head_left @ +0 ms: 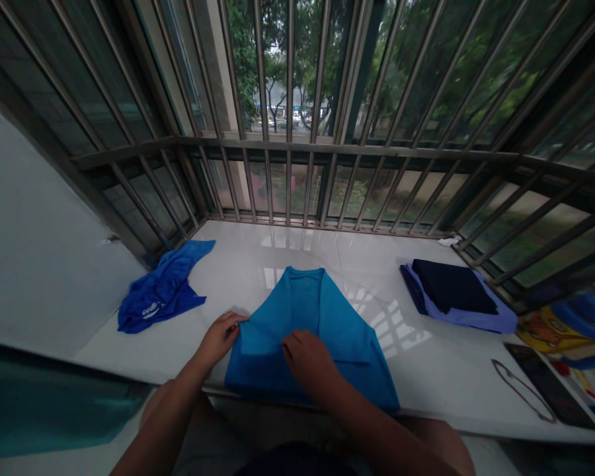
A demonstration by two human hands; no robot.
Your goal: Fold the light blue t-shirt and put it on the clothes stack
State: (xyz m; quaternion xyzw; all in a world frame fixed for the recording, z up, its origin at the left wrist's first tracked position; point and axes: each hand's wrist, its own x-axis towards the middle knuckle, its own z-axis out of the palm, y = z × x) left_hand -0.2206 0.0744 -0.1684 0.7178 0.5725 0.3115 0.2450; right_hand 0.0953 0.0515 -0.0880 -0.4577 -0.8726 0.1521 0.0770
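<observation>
A bright blue long-sleeved shirt lies on the white ledge in front of me, its neckline pointing toward the window. Its sleeves appear folded inward across the body, and the lower part reaches the ledge's front edge. My left hand pinches the shirt's left side near the shoulder fold. Over the middle of the shirt, my right hand has its fingers curled closed on the cloth, and the exact spot they grip is partly hidden beneath them.
A crumpled blue garment lies at the left by the wall. Folded dark and lavender clothes are stacked at the right. Beyond them are a dark tablet, a thin cord and a yellow-and-blue item. Metal window bars border the ledge.
</observation>
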